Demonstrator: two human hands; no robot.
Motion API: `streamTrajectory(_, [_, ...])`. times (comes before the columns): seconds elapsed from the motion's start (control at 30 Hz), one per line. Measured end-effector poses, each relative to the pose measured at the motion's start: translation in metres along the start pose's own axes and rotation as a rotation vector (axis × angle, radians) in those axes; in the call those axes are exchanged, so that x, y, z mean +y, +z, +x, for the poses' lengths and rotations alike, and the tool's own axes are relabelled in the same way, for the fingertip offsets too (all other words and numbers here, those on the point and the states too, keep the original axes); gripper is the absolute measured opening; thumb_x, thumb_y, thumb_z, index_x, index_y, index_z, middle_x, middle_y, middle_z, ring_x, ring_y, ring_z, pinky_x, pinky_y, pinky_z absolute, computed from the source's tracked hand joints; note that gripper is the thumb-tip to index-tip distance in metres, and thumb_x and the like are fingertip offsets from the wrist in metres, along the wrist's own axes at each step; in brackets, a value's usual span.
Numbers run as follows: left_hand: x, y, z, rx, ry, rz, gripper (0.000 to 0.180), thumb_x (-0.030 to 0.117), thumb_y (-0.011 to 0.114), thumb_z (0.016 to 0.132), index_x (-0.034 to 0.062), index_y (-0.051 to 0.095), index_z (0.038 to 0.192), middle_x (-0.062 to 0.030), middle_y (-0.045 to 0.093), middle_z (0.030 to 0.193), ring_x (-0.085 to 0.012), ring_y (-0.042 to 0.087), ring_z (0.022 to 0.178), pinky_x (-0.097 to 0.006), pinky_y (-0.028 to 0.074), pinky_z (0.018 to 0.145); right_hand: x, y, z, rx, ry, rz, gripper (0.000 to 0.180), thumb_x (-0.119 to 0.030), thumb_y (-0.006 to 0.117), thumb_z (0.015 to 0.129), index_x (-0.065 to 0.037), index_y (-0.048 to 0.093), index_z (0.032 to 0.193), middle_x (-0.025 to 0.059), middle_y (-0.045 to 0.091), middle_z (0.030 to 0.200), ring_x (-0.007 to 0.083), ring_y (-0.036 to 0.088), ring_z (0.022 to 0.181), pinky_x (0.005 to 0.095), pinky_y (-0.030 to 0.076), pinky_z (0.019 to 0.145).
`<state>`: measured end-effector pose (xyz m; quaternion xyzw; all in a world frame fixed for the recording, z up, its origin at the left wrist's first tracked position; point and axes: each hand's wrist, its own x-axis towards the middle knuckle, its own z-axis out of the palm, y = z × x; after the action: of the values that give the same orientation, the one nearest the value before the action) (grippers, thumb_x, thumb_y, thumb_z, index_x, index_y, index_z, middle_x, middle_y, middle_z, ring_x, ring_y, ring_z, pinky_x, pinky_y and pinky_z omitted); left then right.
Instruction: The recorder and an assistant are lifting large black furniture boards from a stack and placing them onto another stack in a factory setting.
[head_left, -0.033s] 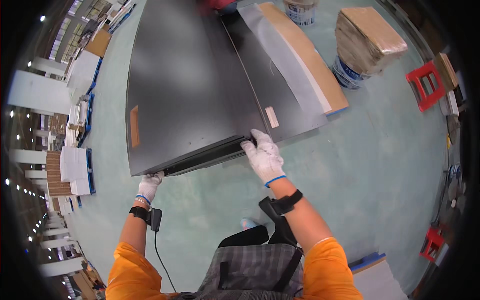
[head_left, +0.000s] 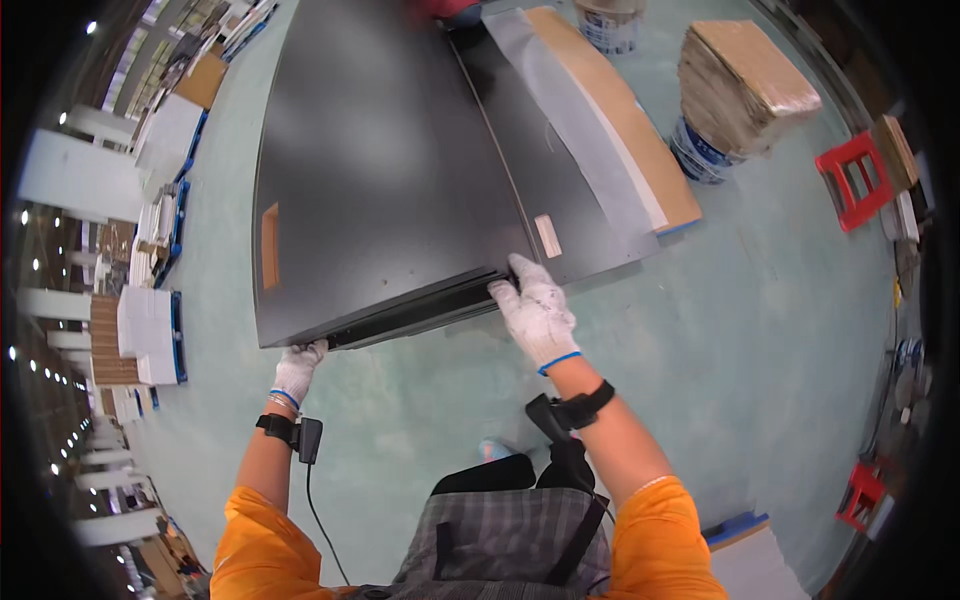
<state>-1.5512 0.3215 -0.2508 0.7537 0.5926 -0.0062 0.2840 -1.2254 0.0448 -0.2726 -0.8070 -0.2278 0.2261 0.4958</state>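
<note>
A large dark grey panel [head_left: 370, 180] with a cut-out slot near its left edge stretches away from me. My left hand [head_left: 297, 372], in a white knit glove, is closed on the panel's near left corner, its fingertips out of sight beneath the edge. At the right end of the same near edge, my gloved right hand [head_left: 537, 312] grips the corner between thumb and fingers. A dark gap shows under the panel's near edge. Beside it on the right lies a second dark panel [head_left: 590, 240] with a pale slot.
White sheeting [head_left: 570, 130] and a tan board [head_left: 610, 110] lie along the right. Beyond them stand a bucket [head_left: 700, 155] under a wrapped stack [head_left: 740, 75] and a red stool [head_left: 853, 178]. Another person's red sleeve [head_left: 440, 8] shows at the far end. Stacked pallets [head_left: 150, 335] line the left.
The view has shifted very slightly. Both hands keep their hold on the panel.
</note>
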Motion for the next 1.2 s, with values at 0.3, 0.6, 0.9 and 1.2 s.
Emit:
streamTrajectory(0.3, [0.004,-0.001,-0.014,0.143,0.145,0.043,0.04,0.031,0.073,0.084,-0.0015,0.063,0.105,-0.0146,0.069,0.092,-0.0217,0.064,0.082,-0.035,0.05,0.079,-0.016,-0.013,0.011,-0.171,-0.029,-0.44,0.04,-0.035,0.063,0.085,-0.005,0.066,0.112,0.0184,0.068,0.101,0.0344,0.064,0.101,0.0407,0.047,0.088])
streamTrajectory(0.6, [-0.005,-0.013,-0.023,0.295,0.165,0.348,0.03,0.04,0.067,0.083,0.0115,0.078,0.084,-0.0139,0.066,0.071,-0.0311,0.065,0.069,-0.038,0.05,0.068,-0.019,0.005,0.001,-0.071,-0.124,-0.466,0.031,-0.026,0.067,0.087,0.004,0.063,0.08,0.0133,0.066,0.069,0.0198,0.066,0.066,0.0328,0.051,0.065])
streamTrajectory(0.9, [-0.015,-0.001,-0.019,0.348,0.33,0.307,0.028,0.037,0.061,0.087,0.0152,0.078,0.082,-0.0152,0.065,0.075,-0.0352,0.064,0.075,-0.042,0.05,0.064,-0.017,0.008,0.0,-0.025,-0.056,-0.483,0.032,-0.032,0.063,0.088,-0.001,0.068,0.086,0.0085,0.062,0.064,0.0193,0.061,0.059,0.0339,0.047,0.061])
streamTrajectory(1.2, [-0.015,0.0,-0.019,0.406,0.361,0.415,0.022,0.023,0.058,0.086,0.0116,0.077,0.083,-0.0145,0.068,0.075,-0.0334,0.066,0.072,-0.039,0.051,0.061,-0.019,0.009,-0.001,-0.015,-0.044,-0.481,0.029,-0.026,0.064,0.088,0.002,0.064,0.083,0.0151,0.069,0.068,0.0202,0.068,0.063,0.0314,0.049,0.061])
